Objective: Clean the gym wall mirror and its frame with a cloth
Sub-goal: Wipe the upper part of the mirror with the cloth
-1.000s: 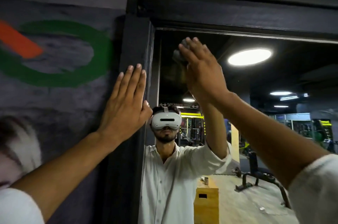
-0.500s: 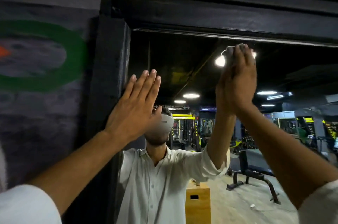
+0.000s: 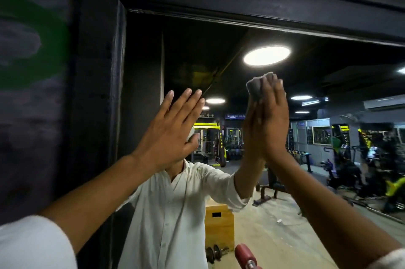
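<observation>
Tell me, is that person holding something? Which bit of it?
The right hand presses a grey cloth against the mirror, with straight fingers laid over its lower part; its top peeks out. The left hand holds nothing.

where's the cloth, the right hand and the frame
cloth [image 3: 254, 87]: head view, the bunched grey part that shows
right hand [image 3: 274, 124]: head view, back of the hand
frame [image 3: 98, 104]: head view, dark left upright

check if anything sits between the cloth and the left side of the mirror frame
Yes: the open left hand is held up in front of the mirror, between the cloth pressed by the right hand and the frame's left side. Nothing else visible is in that stretch.
</observation>
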